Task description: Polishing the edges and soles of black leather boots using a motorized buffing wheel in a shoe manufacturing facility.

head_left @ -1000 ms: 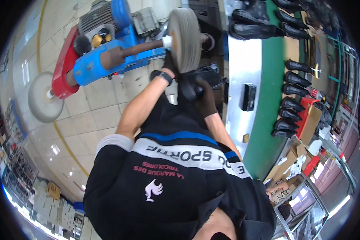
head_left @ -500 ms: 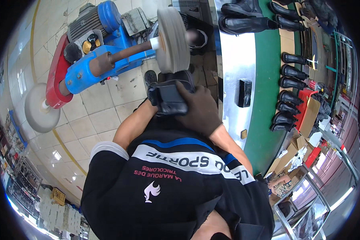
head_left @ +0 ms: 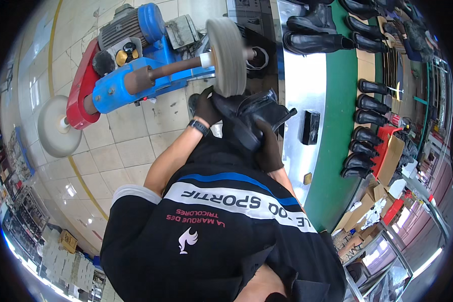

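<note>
A black leather ankle boot point(head_left: 244, 118) is held between my two hands, its toe end to the left and its shaft to the right. The toe part lies just under the buffing wheel point(head_left: 227, 58), whose blurred face appears to touch the leather. My left hand point(head_left: 206, 107), in a dark brown glove with a watch at the wrist, is closed round the toe end. On the sole and heel side, my right hand point(head_left: 270, 147), gloved alike, grips the boot from the near right. The boot hides several of its fingertips.
The wheel's shaft runs left through a blue machine housing point(head_left: 116, 86) to a red belt guard point(head_left: 80, 95) and a second pale wheel point(head_left: 58, 126). At right, a green bench point(head_left: 332, 151) with a metal edge carries several black boots point(head_left: 317, 43) and a small black block point(head_left: 311, 127).
The boot has turned in my hands, its shaft swinging to the right. My left hand has come into view at the toe, and my right hand has shifted lower on the boot.
</note>
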{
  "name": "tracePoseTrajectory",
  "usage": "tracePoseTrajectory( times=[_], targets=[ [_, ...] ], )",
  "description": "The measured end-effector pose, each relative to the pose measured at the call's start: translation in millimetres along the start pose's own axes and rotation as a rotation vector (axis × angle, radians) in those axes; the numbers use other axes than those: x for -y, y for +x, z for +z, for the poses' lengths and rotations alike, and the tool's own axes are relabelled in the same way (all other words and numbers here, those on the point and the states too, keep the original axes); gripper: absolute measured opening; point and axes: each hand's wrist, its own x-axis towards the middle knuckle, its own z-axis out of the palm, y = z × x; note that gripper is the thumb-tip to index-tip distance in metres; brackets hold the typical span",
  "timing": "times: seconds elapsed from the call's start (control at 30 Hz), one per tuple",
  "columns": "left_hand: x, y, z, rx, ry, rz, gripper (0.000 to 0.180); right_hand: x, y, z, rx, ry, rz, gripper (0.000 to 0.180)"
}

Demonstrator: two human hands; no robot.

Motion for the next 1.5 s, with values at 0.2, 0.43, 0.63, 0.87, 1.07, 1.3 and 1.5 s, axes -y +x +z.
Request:
tracePoseTrajectory(
  times=[0.2, 0.43, 0.63, 0.87, 1.07, 1.3, 1.5],
  targets=[
    [-14, 34, -117, -0.245, 0.324, 0.242, 0.042, -10, 60, 19, 0.298, 1.025, 0.722, 0.055],
    [-70, -21, 30, -0.65, 1.028, 0.713, 0.029, -26, 43, 23, 0.126, 0.692, 0.651, 0.059],
    [-59, -16, 131, -0.267, 1.532, 0.838, 0.02, -42, 17, 32, 0.198, 0.346, 0.204, 0.044],
    [-31, -8, 168, 0.343, 1.91, 0.677, 0.027, -15, 33, 51, 0.288, -0.725, -0.247, 0.054],
    [7, -48, 165, 1.423, 2.155, 0.544, 0.021, -28, 4, 19, 0.116, 0.005, 0.021, 0.043],
    [-9, -89, 76, -0.345, 1.21, 0.601, 0.043, 10, 7, 12, 0.133, 0.825, 0.621, 0.039],
    [-18, 40, -130, -0.652, 0.76, 0.1, 0.044, -11, 51, 59, 0.159, 0.891, 0.68, 0.033]
  ],
)
